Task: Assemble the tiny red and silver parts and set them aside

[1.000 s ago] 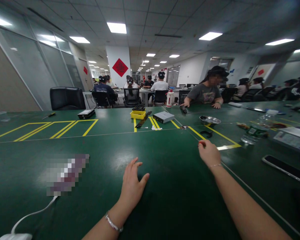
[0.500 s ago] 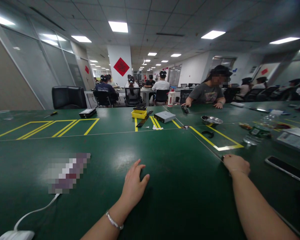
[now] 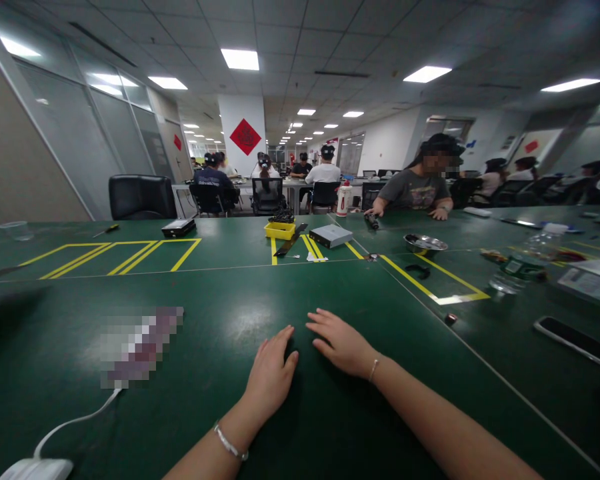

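- Green matte table top, taped with yellow lines, fills my view of a lit office. Other people sit at tables far behind, and one person sits across it toward the right.
- At the lower left lies a white plug block. Its thin white cable curls up toward a blurred-out patch, and both are well apart from the hands.
- I have the left hand lying palm down on the table top, fingers loosely together, grasping nothing. A thin silver bracelet sits at the wrist.
- Just beside it I have the right hand, also flat and empty, with its fingertips pointing left, close to the left hand's fingertips. I cannot tell whether they touch.
- To hold this rest well, I judge that light, even pressure through both palms is best, with the forearms low.
- A small dark round piece lies apart to the right, near the table seam, and a flat black phone lies beyond it. I'd keep the right forearm clear of both.
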Motion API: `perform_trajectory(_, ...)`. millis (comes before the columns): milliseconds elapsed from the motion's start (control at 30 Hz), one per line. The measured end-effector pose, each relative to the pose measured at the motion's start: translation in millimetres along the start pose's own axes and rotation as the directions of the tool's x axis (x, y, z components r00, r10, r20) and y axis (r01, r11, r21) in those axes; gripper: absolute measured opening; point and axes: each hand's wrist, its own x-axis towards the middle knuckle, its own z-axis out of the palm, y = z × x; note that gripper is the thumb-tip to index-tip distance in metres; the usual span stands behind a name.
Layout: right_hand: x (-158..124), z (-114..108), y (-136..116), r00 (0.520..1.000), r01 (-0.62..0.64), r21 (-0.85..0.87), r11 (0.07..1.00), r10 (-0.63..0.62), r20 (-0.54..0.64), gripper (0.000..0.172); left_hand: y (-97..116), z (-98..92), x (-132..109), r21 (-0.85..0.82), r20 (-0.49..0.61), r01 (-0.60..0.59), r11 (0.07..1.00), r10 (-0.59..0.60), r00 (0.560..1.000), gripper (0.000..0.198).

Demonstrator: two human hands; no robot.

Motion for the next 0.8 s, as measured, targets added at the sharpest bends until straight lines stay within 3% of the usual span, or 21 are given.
perform_trajectory(100, 1, 12, -23, 0.986, 0.066, 0.012, 0.998, -0.067, 0.153, 0.050, 0, 1.5, 0, 0.022, 0.036, -0.019, 1.000, 0.018, 0.999, 0.041)
perform_trajectory(167, 1, 7, -18, 0.982, 0.050, -0.021, 0.999, -0.046, 0.183, 0.047, 1, 1.0, -1, 0.033, 0.048, -0.026, 0.999, 0.024, 0.999, 0.040)
perform_trajectory(233, -1, -7, 3, 0.994, -0.037, -0.106, 0.994, 0.048, 0.099, 0.042, 1, -0.1, -2, 0.027, 0.049, -0.021, 0.999, 0.019, 0.999, 0.039)
perform_trajectory(300, -9, -29, 37, 0.977, -0.210, -0.236, 0.949, 0.197, -0.077, 0.038, 2, -1.1, -2, 0.013, 0.043, -0.010, 1.000, 0.009, 0.999, 0.038)
perform_trajectory(367, -28, -52, 78, 0.900, -0.427, -0.376, 0.822, 0.347, -0.263, 0.036, 2, -1.7, -2, 0.002, 0.033, -0.004, 1.000, 0.004, 0.999, 0.037)
perform_trajectory(433, -55, -70, 120, 0.794, -0.607, -0.462, 0.646, 0.476, -0.377, 0.035, 2, -2.1, -2, -0.003, 0.023, -0.007, 1.000, 0.007, 1.000, 0.036)
perform_trajectory(500, -84, -81, 155, 0.683, -0.729, -0.449, 0.517, 0.597, -0.421, 0.034, 3, -2.7, -2, -0.008, 0.023, -0.007, 1.000, 0.007, 1.000, 0.034)
perform_trajectory(567, -108, -84, 178, 0.597, -0.797, -0.397, 0.455, 0.693, -0.404, 0.034, 5, -3.5, -2, -0.019, 0.026, 0.000, 1.000, 0.000, 1.000, 0.033)
perform_trajectory(633, -121, -82, 190, 0.544, -0.834, -0.348, 0.429, 0.745, -0.385, 0.037, 6, -4.4, -2, -0.036, 0.030, 0.006, 0.999, -0.005, 1.000, 0.033)
perform_trajectory(800, -125, -78, 193, 0.479, -0.874, -0.286, 0.394, 0.800, -0.361, 0.035, 6, -6.1, -2, -0.057, 0.027, -0.004, 0.998, 0.006, 1.000, 0.033)
